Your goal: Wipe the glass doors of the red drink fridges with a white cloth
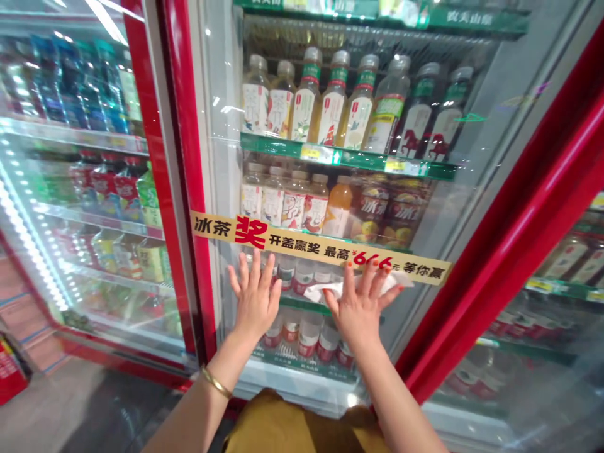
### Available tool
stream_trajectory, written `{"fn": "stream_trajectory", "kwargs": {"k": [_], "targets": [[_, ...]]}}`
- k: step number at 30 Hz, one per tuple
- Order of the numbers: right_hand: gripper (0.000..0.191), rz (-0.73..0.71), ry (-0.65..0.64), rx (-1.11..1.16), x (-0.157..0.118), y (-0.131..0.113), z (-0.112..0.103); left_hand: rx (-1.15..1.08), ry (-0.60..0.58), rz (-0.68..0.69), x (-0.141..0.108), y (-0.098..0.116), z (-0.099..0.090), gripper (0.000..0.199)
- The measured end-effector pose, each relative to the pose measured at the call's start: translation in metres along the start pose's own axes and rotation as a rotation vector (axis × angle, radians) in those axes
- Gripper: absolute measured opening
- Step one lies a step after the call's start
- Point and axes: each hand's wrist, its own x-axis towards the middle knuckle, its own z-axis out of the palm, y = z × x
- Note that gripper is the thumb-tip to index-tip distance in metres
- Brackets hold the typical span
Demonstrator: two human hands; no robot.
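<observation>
My left hand [255, 292] lies with fingers spread against the glass door [226, 157] of a drinks fridge, just under the yellow sticker strip. It holds nothing, and a gold bangle [216, 382] circles that wrist. Under the stretched fingers of my right hand [361, 302], a white tissue or thin cloth [394, 283] is held flat to the glass. Its edges stick out on both sides of the hand and overlap the lower edge of the sticker strip [302, 244], which has black and red Chinese characters. Bottled drinks [330, 107] stand on shelves behind the glass.
Red frame posts [177, 126] border the door on the left, with a slanting red frame [509, 233] on the right. Another lit fridge with bottles [108, 88] is at left. Cardboard boxes [33, 327] are stacked at far left above the grey floor [94, 402].
</observation>
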Motion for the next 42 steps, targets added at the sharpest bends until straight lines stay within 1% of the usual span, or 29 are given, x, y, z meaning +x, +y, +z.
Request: {"fn": "stream_trajectory", "kwargs": {"k": [1, 2, 3, 5, 6, 8, 9, 10, 12, 14, 15, 16, 18, 20, 21, 23, 25, 27, 28, 29, 30, 31, 33, 34, 36, 37, 38, 40, 42], "targets": [[0.101, -0.063, -0.011, 0.023, -0.008, -0.014, 0.003, -0.008, -0.005, 0.001, -0.005, -0.003, 0.001, 0.078], [0.099, -0.128, -0.024, 0.047, -0.009, -0.03, 0.005, -0.016, -0.008, -0.003, -0.01, -0.006, 0.001, 0.078], [0.096, -0.189, -0.035, 0.069, -0.005, -0.047, 0.007, -0.023, -0.006, -0.013, -0.014, -0.01, 0.001, 0.077], [0.092, -0.275, -0.04, 0.101, 0.022, -0.075, 0.007, -0.033, 0.006, -0.049, -0.02, -0.019, 0.001, 0.076], [0.091, -0.289, -0.033, 0.11, 0.041, -0.083, 0.006, -0.035, 0.016, -0.072, -0.021, -0.024, 0.0, 0.075], [0.09, -0.266, -0.01, 0.118, 0.075, -0.084, 0.001, -0.04, 0.037, -0.121, -0.022, -0.034, -0.001, 0.074], [0.091, -0.235, 0.003, 0.115, 0.085, -0.078, -0.001, -0.043, 0.043, -0.139, -0.022, -0.039, -0.001, 0.074], [0.091, -0.197, 0.016, 0.107, 0.09, -0.071, -0.004, -0.047, 0.047, -0.15, -0.022, -0.044, -0.001, 0.073], [0.089, -0.113, 0.032, 0.084, 0.081, -0.056, -0.008, -0.056, 0.04, -0.142, -0.023, -0.051, -0.001, 0.072], [0.085, -0.057, 0.034, 0.067, 0.059, -0.053, -0.007, -0.061, 0.032, -0.114, -0.025, -0.055, 0.001, 0.072], [0.083, -0.07, 0.031, 0.068, 0.047, -0.058, -0.004, -0.061, 0.034, -0.103, -0.025, -0.056, 0.002, 0.072], [0.081, -0.117, 0.028, 0.076, 0.039, -0.067, -0.001, -0.06, 0.039, -0.094, -0.026, -0.058, 0.003, 0.072], [0.077, -0.284, 0.016, 0.106, 0.036, -0.094, 0.006, -0.054, 0.052, -0.084, -0.028, -0.059, 0.005, 0.072], [0.077, -0.428, 0.002, 0.142, 0.055, -0.119, 0.01, -0.054, 0.059, -0.074, -0.029, -0.06, 0.007, 0.071], [0.079, -0.454, -0.005, 0.159, 0.069, -0.126, 0.01, -0.056, 0.06, -0.07, -0.029, -0.06, 0.007, 0.071], [0.085, -0.409, -0.009, 0.179, 0.098, -0.126, 0.007, -0.063, 0.06, -0.068, -0.029, -0.061, 0.008, 0.073], [0.09, -0.266, 0.01, 0.162, 0.113, -0.109, -0.001, -0.07, 0.064, -0.074, -0.029, -0.06, 0.009, 0.076], [0.092, -0.12, 0.04, 0.121, 0.107, -0.089, -0.007, -0.075, 0.069, -0.082, -0.03, -0.06, 0.011, 0.078], [0.093, -0.073, 0.048, 0.103, 0.097, -0.083, -0.008, -0.076, 0.071, -0.084, -0.03, -0.059, 0.011, 0.079], [0.094, -0.058, 0.048, 0.093, 0.085, -0.08, -0.007, -0.077, 0.073, -0.086, -0.031, -0.059, 0.012, 0.079], [0.095, -0.078, 0.04, 0.094, 0.073, -0.082, -0.004, -0.077, 0.077, -0.087, -0.031, -0.059, 0.013, 0.079], [0.095, -0.127, 0.027, 0.104, 0.062, -0.089, 0.0, -0.078, 0.081, -0.089, -0.032, -0.059, 0.014, 0.079], [0.094, -0.266, -0.002, 0.14, 0.054, -0.115, 0.01, -0.082, 0.095, -0.093, -0.034, -0.06, 0.015, 0.08], [0.093, -0.337, -0.012, 0.163, 0.058, -0.131, 0.014, -0.085, 0.102, -0.094, -0.035, -0.061, 0.015, 0.08], [0.092, -0.436, -0.022, 0.205, 0.082, -0.159, 0.017, -0.091, 0.112, -0.095, -0.036, -0.063, 0.015, 0.081], [0.092, -0.459, -0.023, 0.221, 0.099, -0.166, 0.016, -0.092, 0.112, -0.093, -0.036, -0.064, 0.014, 0.081], [0.092, -0.46, -0.019, 0.233, 0.116, -0.168, 0.013, -0.091, 0.108, -0.09, -0.036, -0.065, 0.013, 0.081], [0.091, -0.382, 0.004, 0.235, 0.142, -0.155, 0.002, -0.082, 0.092, -0.084, -0.036, -0.065, 0.012, 0.082], [0.092, -0.239, 0.034, 0.216, 0.148, -0.129, -0.008, -0.063, 0.072, -0.081, -0.035, -0.063, 0.011, 0.08]]}}
